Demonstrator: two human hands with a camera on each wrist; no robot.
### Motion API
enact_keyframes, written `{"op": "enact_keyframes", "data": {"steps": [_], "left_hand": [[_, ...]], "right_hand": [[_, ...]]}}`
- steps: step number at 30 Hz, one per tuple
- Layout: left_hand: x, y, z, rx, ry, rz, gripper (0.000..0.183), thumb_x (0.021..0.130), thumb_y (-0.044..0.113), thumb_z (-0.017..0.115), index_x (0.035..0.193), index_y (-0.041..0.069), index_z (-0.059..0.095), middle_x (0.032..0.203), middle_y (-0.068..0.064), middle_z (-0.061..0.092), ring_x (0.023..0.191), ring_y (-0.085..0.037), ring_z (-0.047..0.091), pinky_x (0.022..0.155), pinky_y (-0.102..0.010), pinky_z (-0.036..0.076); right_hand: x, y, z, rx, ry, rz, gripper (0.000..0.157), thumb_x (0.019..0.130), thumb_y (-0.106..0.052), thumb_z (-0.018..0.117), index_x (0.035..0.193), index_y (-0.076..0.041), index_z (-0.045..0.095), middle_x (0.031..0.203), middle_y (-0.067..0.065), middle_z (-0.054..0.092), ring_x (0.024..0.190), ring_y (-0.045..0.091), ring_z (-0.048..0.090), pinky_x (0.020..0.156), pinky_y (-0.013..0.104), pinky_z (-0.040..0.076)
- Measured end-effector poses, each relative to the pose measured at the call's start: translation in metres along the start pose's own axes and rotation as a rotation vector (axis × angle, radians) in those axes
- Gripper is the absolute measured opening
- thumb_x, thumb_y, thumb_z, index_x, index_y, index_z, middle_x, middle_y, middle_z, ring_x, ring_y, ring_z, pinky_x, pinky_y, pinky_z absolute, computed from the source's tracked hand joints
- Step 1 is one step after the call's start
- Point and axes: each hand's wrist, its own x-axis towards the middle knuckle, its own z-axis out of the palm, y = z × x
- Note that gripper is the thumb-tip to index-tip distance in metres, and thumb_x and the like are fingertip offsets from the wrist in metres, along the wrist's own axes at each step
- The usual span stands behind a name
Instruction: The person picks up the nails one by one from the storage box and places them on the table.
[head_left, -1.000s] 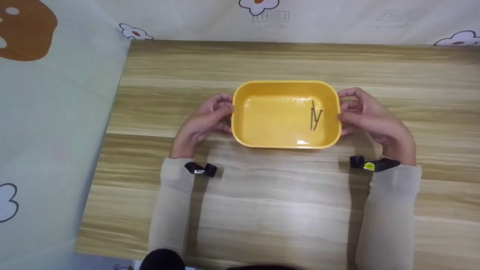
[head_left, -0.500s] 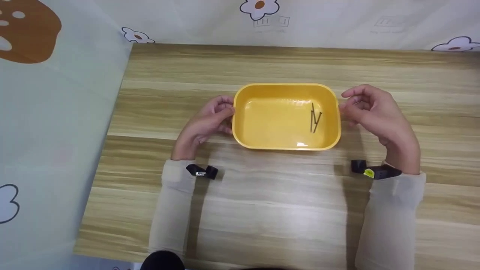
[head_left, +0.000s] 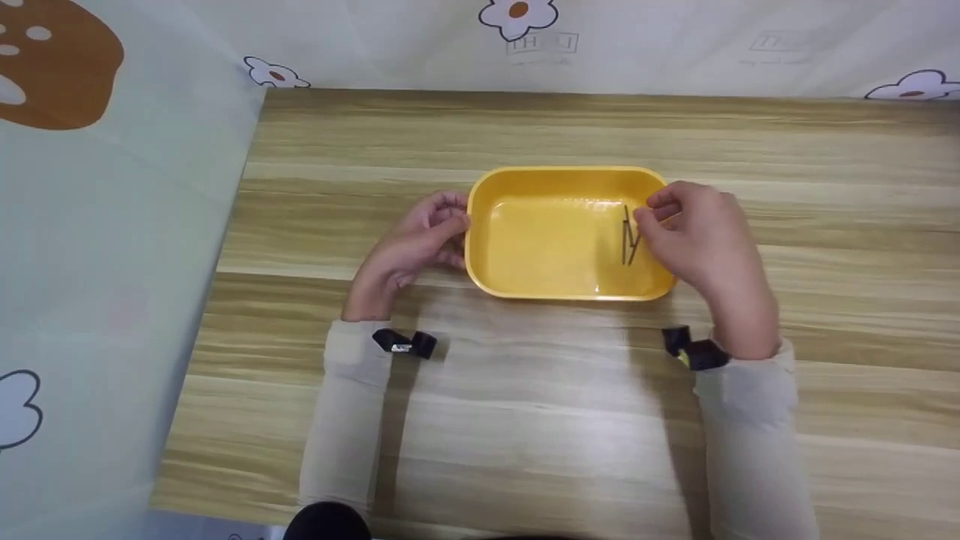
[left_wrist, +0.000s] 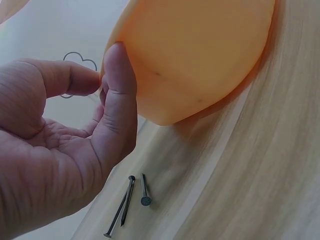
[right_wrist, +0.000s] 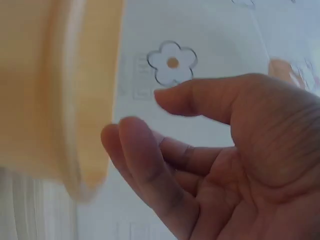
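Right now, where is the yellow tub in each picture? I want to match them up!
Head view: the yellow tub is just above the middle, between the left hand and the right hand.
Left wrist view: it fills the upper middle and right, looks orange, and is cut off at the top.
Right wrist view: it's along the left edge, partly cut off.
Shared landmark: the pale wall with outlined flowers.

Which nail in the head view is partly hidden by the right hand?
The rightmost nail: the right hand covers its upper end; left nail and middle nail show whole.
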Motion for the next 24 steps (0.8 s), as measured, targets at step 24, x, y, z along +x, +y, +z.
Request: {"op": "enact_keyframes", "data": {"steps": [24], "left_hand": [[-0.001, 0.002, 0.000, 0.002, 0.002, -0.026, 0.033, 0.105, 0.009, 0.058, 0.136, 0.003, 0.049, 0.110, -0.013, 0.062, 0.079, -0.020, 0.066, 0.063, -0.028, 0.063]], "right_hand": [[0.010, -0.003, 0.051, -0.234, 0.113, -0.067, 0.019, 0.092, -0.007, 0.065, 0.092, 0.012, 0.066, 0.091, 0.025, 0.062, 0.077, 0.045, 0.058, 0.070, 0.056, 0.051]]}}
